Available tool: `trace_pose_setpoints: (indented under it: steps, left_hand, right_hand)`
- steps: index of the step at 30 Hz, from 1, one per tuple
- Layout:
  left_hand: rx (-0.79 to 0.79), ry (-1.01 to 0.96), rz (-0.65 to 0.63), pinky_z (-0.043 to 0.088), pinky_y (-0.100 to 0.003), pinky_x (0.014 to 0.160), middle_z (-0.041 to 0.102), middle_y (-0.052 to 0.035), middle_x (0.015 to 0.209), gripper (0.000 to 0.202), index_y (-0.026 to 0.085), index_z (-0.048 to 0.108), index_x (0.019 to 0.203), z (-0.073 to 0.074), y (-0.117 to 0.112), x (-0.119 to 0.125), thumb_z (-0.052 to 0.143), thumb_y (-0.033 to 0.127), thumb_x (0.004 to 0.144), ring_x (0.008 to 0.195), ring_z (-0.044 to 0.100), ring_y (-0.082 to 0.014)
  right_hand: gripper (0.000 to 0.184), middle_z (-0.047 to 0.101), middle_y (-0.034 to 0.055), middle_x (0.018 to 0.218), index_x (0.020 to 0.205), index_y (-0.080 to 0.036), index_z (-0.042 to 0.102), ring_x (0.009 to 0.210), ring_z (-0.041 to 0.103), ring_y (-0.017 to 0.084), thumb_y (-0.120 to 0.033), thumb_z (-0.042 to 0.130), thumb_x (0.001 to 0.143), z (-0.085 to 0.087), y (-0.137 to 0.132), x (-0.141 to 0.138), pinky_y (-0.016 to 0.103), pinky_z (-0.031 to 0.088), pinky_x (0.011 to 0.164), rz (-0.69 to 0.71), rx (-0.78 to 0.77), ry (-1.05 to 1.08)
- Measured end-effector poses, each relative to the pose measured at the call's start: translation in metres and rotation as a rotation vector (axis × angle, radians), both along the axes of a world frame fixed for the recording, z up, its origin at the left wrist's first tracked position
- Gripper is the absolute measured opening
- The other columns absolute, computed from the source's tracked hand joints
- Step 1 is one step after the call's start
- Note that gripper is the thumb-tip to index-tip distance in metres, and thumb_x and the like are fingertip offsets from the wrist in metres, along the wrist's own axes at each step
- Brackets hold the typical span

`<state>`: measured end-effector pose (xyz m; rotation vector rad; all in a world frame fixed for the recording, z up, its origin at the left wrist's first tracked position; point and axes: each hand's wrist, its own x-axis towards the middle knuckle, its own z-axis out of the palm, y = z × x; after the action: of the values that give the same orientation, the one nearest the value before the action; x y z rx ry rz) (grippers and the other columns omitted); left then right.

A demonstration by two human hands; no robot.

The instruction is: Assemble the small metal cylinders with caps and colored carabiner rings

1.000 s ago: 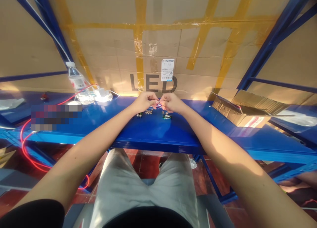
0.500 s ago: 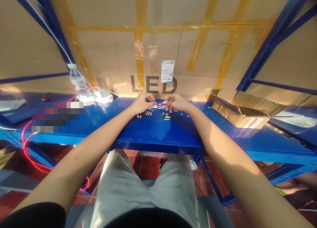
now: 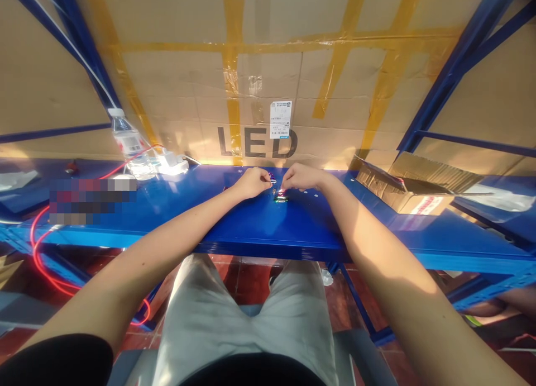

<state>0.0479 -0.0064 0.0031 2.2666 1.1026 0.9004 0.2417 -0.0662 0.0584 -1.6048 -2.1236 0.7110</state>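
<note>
- Tiny part [image 3: 273, 179] pinched from either side by left hand [image 3: 251, 182] and right hand [image 3: 302, 177], arms outstretched, low over blue shelf [image 3: 259, 224].
- Shiny, pinkish, too small to identify.

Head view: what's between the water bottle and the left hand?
A white plug block, then bare blue shelf up to the left hand; head view.

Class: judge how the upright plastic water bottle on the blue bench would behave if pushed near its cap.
The water bottle is tall and narrow, so it would probably tip rather than slide. Its round body would likely roll along the blue bench once down.
</note>
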Motion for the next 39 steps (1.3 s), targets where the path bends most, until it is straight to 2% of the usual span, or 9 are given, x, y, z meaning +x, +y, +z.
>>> trace_pose_setpoints:
  steps: [5, 9, 11, 16, 21, 25, 28, 33, 39]
  left_hand:
    - [-0.063, 0.059, -0.016, 0.053, -0.036, 0.078, 0.076, -0.0056, 0.075, 0.01, 0.017, 0.074, 0.072, 0.003, -0.003, 0.001, 0.07, 0.009, 0.078, 0.078, 0.071, -0.022]
    - [-0.056, 0.036, 0.023, 0.052, -0.034, 0.074, 0.077, -0.0053, 0.079, 0.007, 0.017, 0.073, 0.077, 0.007, -0.005, -0.005, 0.069, 0.014, 0.082, 0.077, 0.069, -0.0207]
    - [-0.001, 0.002, 0.044, 0.052, -0.033, 0.072, 0.076, -0.0051, 0.083, 0.006, 0.017, 0.074, 0.083, 0.01, -0.008, -0.008, 0.068, 0.018, 0.084, 0.077, 0.068, -0.0198]
    - [0.136, -0.106, -0.048, 0.053, -0.034, 0.082, 0.077, -0.0067, 0.099, 0.02, 0.017, 0.076, 0.099, 0.015, -0.02, -0.008, 0.073, 0.025, 0.082, 0.091, 0.068, -0.0202]
    - [0.122, -0.092, -0.07, 0.052, -0.033, 0.077, 0.077, -0.0076, 0.095, 0.023, 0.015, 0.077, 0.093, 0.014, -0.022, -0.006, 0.079, 0.032, 0.078, 0.084, 0.066, -0.0192]
    - [0.086, -0.037, -0.089, 0.05, -0.033, 0.072, 0.078, -0.0068, 0.088, 0.02, 0.016, 0.08, 0.088, 0.012, -0.017, -0.009, 0.079, 0.034, 0.078, 0.078, 0.065, -0.019]
    - [0.076, -0.041, -0.131, 0.052, -0.034, 0.076, 0.079, -0.0066, 0.088, 0.019, 0.017, 0.081, 0.087, 0.008, -0.015, -0.008, 0.081, 0.033, 0.077, 0.08, 0.067, -0.0198]
    - [0.052, 0.024, -0.222, 0.054, -0.036, 0.08, 0.08, -0.0071, 0.096, 0.019, 0.019, 0.082, 0.088, 0.002, -0.017, -0.004, 0.084, 0.031, 0.075, 0.086, 0.07, -0.0216]
    - [0.001, 0.12, -0.261, 0.054, -0.036, 0.079, 0.08, -0.0068, 0.091, 0.022, 0.018, 0.083, 0.092, -0.001, -0.02, -0.001, 0.085, 0.034, 0.077, 0.082, 0.071, -0.0218]
  right_hand:
    - [0.018, 0.052, 0.0004, 0.054, 0.059, -0.017, 0.07, 0.049, 0.043, 0.01, -0.014, 0.079, 0.075, 0.0, 0.002, 0.002, 0.024, 0.035, 0.041, -0.049, 0.022, 0.076]
    - [0.021, 0.052, -0.0003, 0.051, 0.06, -0.015, 0.068, 0.048, 0.044, 0.01, -0.014, 0.077, 0.079, 0.002, 0.002, 0.001, 0.025, 0.035, 0.042, -0.187, 0.026, 0.133]
    - [0.022, 0.052, -0.0001, 0.053, 0.061, -0.014, 0.067, 0.049, 0.043, 0.009, -0.012, 0.076, 0.082, 0.003, 0.0, -0.002, 0.025, 0.035, 0.043, -0.222, 0.006, 0.195]
    - [0.028, 0.049, -0.0017, 0.053, 0.06, -0.014, 0.061, 0.051, 0.041, 0.007, -0.008, 0.074, 0.084, 0.001, -0.002, -0.009, 0.022, 0.032, 0.044, -0.18, -0.04, 0.398]
    - [0.03, 0.05, -0.0016, 0.052, 0.062, -0.015, 0.057, 0.05, 0.041, 0.007, -0.009, 0.08, 0.079, -0.007, 0.003, -0.012, 0.021, 0.03, 0.041, -0.141, -0.095, 0.515]
    - [0.029, 0.052, -0.0001, 0.054, 0.063, -0.015, 0.059, 0.05, 0.044, 0.008, -0.009, 0.079, 0.083, -0.006, 0.003, -0.01, 0.021, 0.034, 0.043, -0.156, -0.13, 0.497]
    - [0.024, 0.06, 0.0037, 0.06, 0.067, -0.014, 0.064, 0.053, 0.051, 0.01, -0.017, 0.079, 0.086, -0.002, 0.005, -0.003, 0.023, 0.041, 0.046, -0.189, -0.147, 0.405]
    - [0.017, 0.064, 0.0044, 0.066, 0.073, -0.014, 0.071, 0.051, 0.05, 0.01, -0.017, 0.071, 0.09, 0.002, 0.01, 0.012, 0.025, 0.04, 0.046, -0.361, 0.057, 0.239]
    - [0.018, 0.063, 0.005, 0.067, 0.069, -0.015, 0.068, 0.052, 0.05, 0.011, -0.013, 0.068, 0.087, 0.001, 0.01, 0.01, 0.026, 0.037, 0.046, -0.364, 0.088, 0.201]
